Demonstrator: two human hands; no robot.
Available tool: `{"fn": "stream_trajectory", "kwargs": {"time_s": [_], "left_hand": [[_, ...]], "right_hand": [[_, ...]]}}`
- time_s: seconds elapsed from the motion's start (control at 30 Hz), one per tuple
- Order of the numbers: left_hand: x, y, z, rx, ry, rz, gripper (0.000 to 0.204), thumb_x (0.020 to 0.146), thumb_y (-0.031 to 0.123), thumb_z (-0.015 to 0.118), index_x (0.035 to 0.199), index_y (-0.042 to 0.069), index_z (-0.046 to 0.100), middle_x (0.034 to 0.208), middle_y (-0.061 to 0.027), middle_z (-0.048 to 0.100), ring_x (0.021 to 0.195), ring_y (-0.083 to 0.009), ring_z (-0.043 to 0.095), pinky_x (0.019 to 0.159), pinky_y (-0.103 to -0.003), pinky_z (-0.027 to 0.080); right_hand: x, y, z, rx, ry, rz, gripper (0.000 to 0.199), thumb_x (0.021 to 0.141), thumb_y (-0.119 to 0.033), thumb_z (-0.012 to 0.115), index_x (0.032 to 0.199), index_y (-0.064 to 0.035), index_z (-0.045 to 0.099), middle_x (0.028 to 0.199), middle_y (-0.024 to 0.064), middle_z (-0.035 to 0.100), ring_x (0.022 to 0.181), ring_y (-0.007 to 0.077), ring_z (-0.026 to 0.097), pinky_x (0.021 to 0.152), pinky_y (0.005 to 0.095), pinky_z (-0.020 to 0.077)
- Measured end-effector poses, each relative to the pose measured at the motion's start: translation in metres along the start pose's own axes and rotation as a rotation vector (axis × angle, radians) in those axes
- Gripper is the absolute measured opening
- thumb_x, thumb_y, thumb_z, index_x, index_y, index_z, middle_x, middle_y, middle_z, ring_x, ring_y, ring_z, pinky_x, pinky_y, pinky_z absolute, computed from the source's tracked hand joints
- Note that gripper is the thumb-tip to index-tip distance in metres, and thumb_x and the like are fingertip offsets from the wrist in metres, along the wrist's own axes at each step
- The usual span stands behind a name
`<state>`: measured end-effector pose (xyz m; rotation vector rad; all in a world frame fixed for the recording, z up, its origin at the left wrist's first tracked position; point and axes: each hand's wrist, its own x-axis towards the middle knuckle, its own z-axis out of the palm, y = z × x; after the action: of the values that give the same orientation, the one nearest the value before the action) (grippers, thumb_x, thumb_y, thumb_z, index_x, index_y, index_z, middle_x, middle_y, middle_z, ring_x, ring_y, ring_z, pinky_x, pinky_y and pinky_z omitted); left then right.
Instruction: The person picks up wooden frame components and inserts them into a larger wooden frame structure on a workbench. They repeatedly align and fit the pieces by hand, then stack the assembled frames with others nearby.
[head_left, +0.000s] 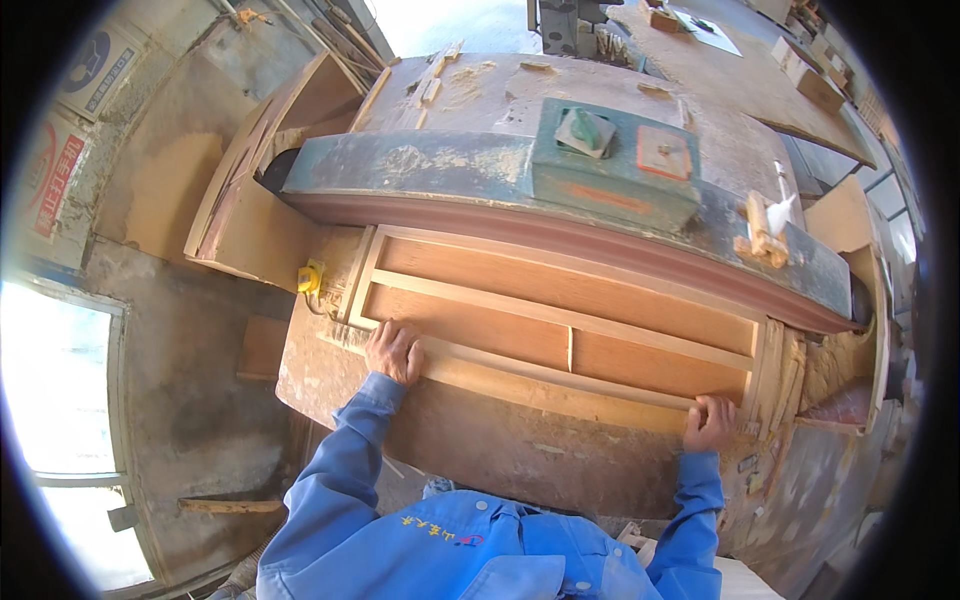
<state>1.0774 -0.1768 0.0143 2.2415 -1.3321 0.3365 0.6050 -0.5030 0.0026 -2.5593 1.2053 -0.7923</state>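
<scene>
A long wooden frame point(455, 298) with thin dividing strips and a reddish-brown panel inside lies on the worktable. Its far side runs along the reddish-brown sanding belt point(560, 237) of a long green machine. My left hand point(396, 352) is closed over the near rail toward its left end. At the near right corner, my right hand point(711, 423) has its fingers curled over the same frame. Both thumbs are only partly visible. Just in front of the rail is the worn brown tabletop point(510, 452).
A green control box point(612, 165) with a knob sits on the machine. A yellow tape measure point(309, 277) lies left of the frame, and loose wood strips point(785, 375) lie at its right. Wooden housings point(265, 225) enclose the belt's ends. Sawdust covers the far surface.
</scene>
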Motion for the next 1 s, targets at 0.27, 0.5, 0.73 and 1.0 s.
{"fn": "stream_trajectory", "kwargs": {"time_s": [0.27, 0.5, 0.73, 1.0], "left_hand": [[0.005, 0.003, -0.005, -0.018, -0.030, -0.050, 0.021, 0.075, 0.020, 0.067, 0.092, 0.007, 0.070, 0.094, -0.0123, 0.064, 0.086, -0.0358, 0.061, 0.077, -0.045, 0.051], [0.006, 0.003, -0.004, -0.034, -0.014, -0.079, 0.020, 0.074, 0.019, 0.067, 0.090, 0.007, 0.070, 0.092, -0.0109, 0.065, 0.085, -0.0346, 0.061, 0.076, -0.044, 0.052], [0.009, 0.004, -0.005, -0.050, 0.002, -0.082, 0.019, 0.074, 0.019, 0.068, 0.089, 0.008, 0.070, 0.091, -0.0109, 0.065, 0.083, -0.0343, 0.061, 0.074, -0.044, 0.051], [0.009, 0.004, -0.009, -0.062, -0.031, -0.113, 0.019, 0.075, 0.021, 0.069, 0.088, 0.008, 0.070, 0.088, -0.0101, 0.064, 0.081, -0.0319, 0.061, 0.073, -0.043, 0.051]], "right_hand": [[0.003, 0.001, 0.002, -0.044, 0.033, -0.103, 0.015, 0.084, -0.019, 0.061, 0.089, -0.0059, 0.065, 0.088, 0.0136, 0.064, 0.088, 0.0372, 0.059, 0.080, 0.0476, 0.0486], [0.004, -0.002, 0.001, -0.115, 0.068, -0.121, 0.017, 0.086, -0.022, 0.061, 0.089, -0.0059, 0.066, 0.087, 0.0137, 0.064, 0.088, 0.0376, 0.060, 0.080, 0.0483, 0.0484], [-0.002, 0.006, 0.005, -0.103, 0.066, -0.075, 0.022, 0.086, -0.026, 0.061, 0.092, -0.0065, 0.069, 0.089, 0.0146, 0.067, 0.089, 0.0390, 0.060, 0.084, 0.0500, 0.0482], [-0.012, 0.035, 0.011, -0.114, 0.001, -0.068, 0.025, 0.097, -0.026, 0.056, 0.095, -0.0049, 0.070, 0.092, 0.0152, 0.067, 0.091, 0.0388, 0.061, 0.085, 0.0488, 0.0488]]}}
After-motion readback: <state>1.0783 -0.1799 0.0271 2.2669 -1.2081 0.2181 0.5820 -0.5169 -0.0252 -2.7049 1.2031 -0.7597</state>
